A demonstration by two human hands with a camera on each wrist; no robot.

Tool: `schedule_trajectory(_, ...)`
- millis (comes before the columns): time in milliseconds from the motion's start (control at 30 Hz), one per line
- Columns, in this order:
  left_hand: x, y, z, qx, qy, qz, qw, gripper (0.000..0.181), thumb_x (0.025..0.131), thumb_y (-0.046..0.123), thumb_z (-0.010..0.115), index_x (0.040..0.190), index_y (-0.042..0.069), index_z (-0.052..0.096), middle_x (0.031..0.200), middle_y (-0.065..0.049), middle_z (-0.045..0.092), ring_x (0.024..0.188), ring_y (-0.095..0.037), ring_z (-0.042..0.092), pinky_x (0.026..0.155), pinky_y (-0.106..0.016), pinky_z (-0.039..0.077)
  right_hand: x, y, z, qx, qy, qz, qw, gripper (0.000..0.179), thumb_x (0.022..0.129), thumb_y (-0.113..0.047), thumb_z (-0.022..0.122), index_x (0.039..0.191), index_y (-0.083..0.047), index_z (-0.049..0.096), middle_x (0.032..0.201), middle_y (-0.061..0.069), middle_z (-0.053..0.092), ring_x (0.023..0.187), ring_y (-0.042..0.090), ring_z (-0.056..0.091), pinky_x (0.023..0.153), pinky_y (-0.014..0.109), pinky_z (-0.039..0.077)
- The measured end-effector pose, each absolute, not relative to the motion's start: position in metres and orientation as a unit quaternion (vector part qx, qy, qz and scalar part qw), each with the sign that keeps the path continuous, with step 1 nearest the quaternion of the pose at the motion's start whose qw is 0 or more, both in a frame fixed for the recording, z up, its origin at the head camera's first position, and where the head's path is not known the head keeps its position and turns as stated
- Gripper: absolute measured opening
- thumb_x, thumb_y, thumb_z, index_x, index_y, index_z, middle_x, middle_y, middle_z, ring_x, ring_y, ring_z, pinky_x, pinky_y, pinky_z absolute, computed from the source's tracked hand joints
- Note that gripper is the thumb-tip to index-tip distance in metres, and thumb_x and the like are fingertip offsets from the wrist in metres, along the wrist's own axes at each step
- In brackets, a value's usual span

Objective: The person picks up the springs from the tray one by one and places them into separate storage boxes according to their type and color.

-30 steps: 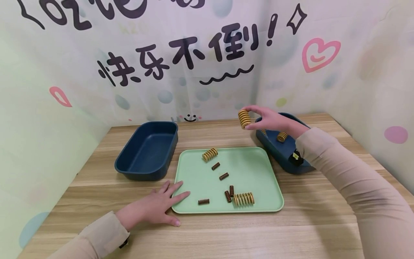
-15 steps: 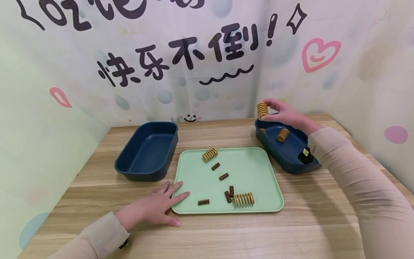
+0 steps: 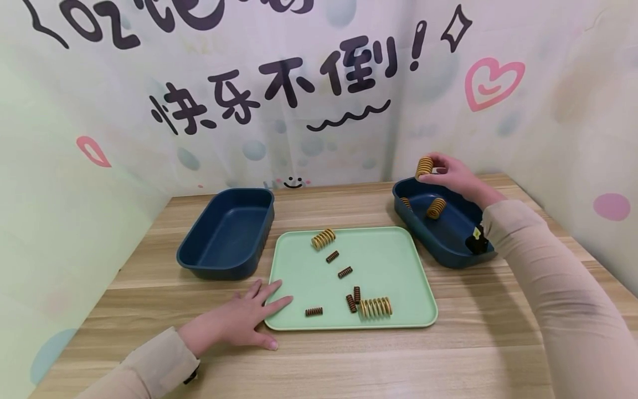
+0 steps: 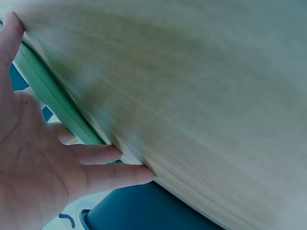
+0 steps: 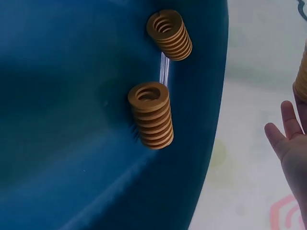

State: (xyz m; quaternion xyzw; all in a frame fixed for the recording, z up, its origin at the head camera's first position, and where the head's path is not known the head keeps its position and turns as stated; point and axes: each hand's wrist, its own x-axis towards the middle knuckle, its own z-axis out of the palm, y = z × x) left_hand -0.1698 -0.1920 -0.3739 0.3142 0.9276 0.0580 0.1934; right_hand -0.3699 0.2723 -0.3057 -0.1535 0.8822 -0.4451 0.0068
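Between thumb and fingers, my right hand (image 3: 456, 176) pinches a large yellow coil spring (image 3: 425, 167) above the far end of the right blue bin (image 3: 443, 256). Inside that bin lie two more yellow springs; the right wrist view shows one spring (image 5: 152, 116) nearer and another spring (image 5: 170, 35) by the wall. My left hand (image 3: 239, 317) lies with spread, straight fingers across the left front corner of the green tray (image 3: 399, 260). On the tray are two yellow springs, one at the back (image 3: 323, 238) and one at the front (image 3: 376, 307), plus several small dark brown springs (image 3: 345, 271).
A second blue bin (image 3: 226, 272) stands left of the tray, with bare walls and floor inside. Behind the wooden table (image 3: 349, 366) hangs a printed cloth (image 3: 319, 144) with large dark characters. Cloth also rises along the left and right sides.
My right hand has carried the yellow spring rightward, from above the gap behind the tray to over the right bin. The left hand and the springs on the tray have stayed put.
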Motion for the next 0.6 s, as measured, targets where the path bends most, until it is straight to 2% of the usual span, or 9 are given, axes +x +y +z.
schedule_trajectory(100,-0.17,-0.192,-0.374,0.315,0.928,0.058,0.193,0.086,0.076,0.066,0.054,0.146,0.026,0.025,0.152,-0.014,0.01,0.132,-0.052,0.014,0.086,-0.071,0.029,-0.372,0.276,-0.308,-0.138,0.886,-0.443,0.002,0.06,0.09,-0.03,0.058,0.135,0.001,0.033,0.127,0.019,0.041,0.114,0.032,0.04,0.094,0.039,0.035)
schedule_trajectory(233,-0.17,-0.192,-0.374,0.314,0.928,0.057,0.191,0.085,0.076,0.066,0.053,0.146,0.026,0.025,0.152,-0.014,0.01,0.132,-0.052,0.013,0.086,-0.071,0.029,-0.375,0.279,-0.311,-0.122,0.89,-0.439,-0.007,0.059,0.09,-0.031,0.057,0.133,0.002,0.034,0.121,0.017,0.044,0.105,0.024,0.044,0.083,0.021,0.04)
schedule_trajectory(300,-0.171,-0.192,-0.375,0.314,0.929,0.055,0.19,0.085,0.076,0.066,0.053,0.146,0.026,0.025,0.152,-0.013,0.01,0.132,-0.052,0.013,0.087,-0.071,0.029,-0.376,0.28,-0.312,-0.116,0.891,-0.439,-0.012,0.058,0.089,-0.032,0.058,0.131,0.002,0.036,0.116,0.015,0.046,0.098,0.02,0.045,0.077,0.017,0.04)
schedule_trajectory(600,-0.171,-0.193,-0.376,0.312,0.929,0.05,0.193,0.085,0.076,0.067,0.052,0.146,0.027,0.024,0.152,-0.013,0.01,0.132,-0.051,0.014,0.087,-0.07,0.029,-0.385,0.282,-0.327,-0.103,0.89,-0.443,-0.02,0.055,0.086,-0.034,0.063,0.121,0.004,0.042,0.103,0.011,0.051,0.086,0.018,0.05,0.076,0.02,0.045)
